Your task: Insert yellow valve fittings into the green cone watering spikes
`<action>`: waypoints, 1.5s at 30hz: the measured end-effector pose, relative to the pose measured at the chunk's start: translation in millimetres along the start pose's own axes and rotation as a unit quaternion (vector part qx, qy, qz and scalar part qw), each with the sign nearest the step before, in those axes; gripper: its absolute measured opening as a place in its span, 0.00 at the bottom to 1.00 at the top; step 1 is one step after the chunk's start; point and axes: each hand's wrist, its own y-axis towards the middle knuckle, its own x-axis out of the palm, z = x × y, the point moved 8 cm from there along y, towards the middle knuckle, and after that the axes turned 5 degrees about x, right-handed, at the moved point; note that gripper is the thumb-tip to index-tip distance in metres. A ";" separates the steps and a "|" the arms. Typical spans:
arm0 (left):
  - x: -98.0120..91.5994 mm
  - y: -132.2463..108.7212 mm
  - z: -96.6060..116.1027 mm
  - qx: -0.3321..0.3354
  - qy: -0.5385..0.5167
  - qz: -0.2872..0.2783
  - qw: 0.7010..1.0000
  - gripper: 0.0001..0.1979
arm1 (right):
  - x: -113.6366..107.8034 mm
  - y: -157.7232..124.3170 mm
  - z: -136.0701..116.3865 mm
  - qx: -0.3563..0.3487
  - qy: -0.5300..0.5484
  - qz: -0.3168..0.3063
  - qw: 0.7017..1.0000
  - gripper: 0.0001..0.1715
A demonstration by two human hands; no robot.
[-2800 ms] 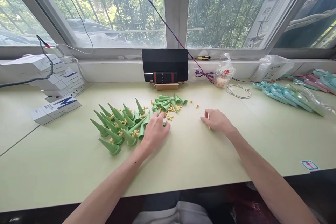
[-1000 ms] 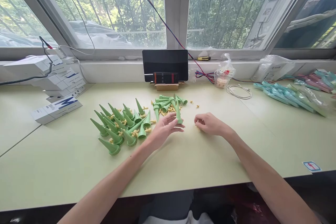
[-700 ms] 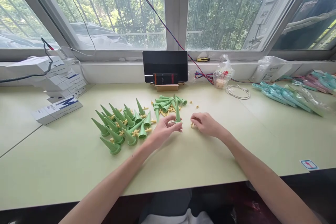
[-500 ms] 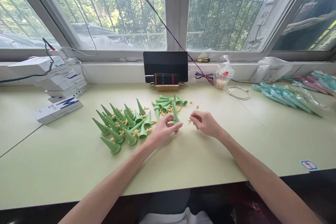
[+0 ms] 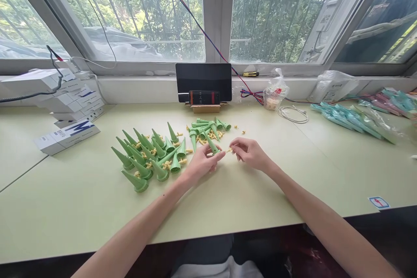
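Note:
My left hand (image 5: pixel 204 161) is closed round a green plastic cone (image 5: pixel 211 143), its tip leaning up and to the left. Close to its wide end, my right hand (image 5: pixel 249 152) pinches a small yellow plastic valve (image 5: pixel 229 150); whether the two parts touch I cannot tell. To the left stand and lie several green cones (image 5: pixel 161 170), many with yellow valves (image 5: pixel 183 161) sticking out of their sides. Beyond my left hand lies a heap of green cones (image 5: pixel 203 124) with loose yellow valves (image 5: pixel 202 141) among them.
A dark tablet (image 5: pixel 203 79) with a phone (image 5: pixel 204 97) in front stands by the window. White boxes (image 5: pixel 67 135) are stacked at left. To the right are a knotted plastic bag (image 5: pixel 274 91), a coiled white cable (image 5: pixel 293 114) and teal plastic pieces (image 5: pixel 340 117).
My right hand has moved left with the yellow valve, close to the cone. The cone in my left hand has tilted, its tip swinging left. The view has shifted slightly.

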 end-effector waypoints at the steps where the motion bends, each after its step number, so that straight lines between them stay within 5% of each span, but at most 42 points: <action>1: 0.9 0.1 -0.6 -0.002 -0.004 -0.003 1.000 0.19 | -0.8 0.1 -0.5 -0.003 0.004 0.005 1.000 0.12; 14: 12.7 -2.2 2.8 0.001 -0.023 -0.059 0.998 0.20 | -7.9 -0.7 -4.2 -0.038 0.094 0.053 0.993 0.13; 45: 0.0 -3.3 11.7 0.084 0.227 0.004 0.970 0.19 | 4.8 -6.3 -14.3 -0.044 0.033 0.020 0.998 0.11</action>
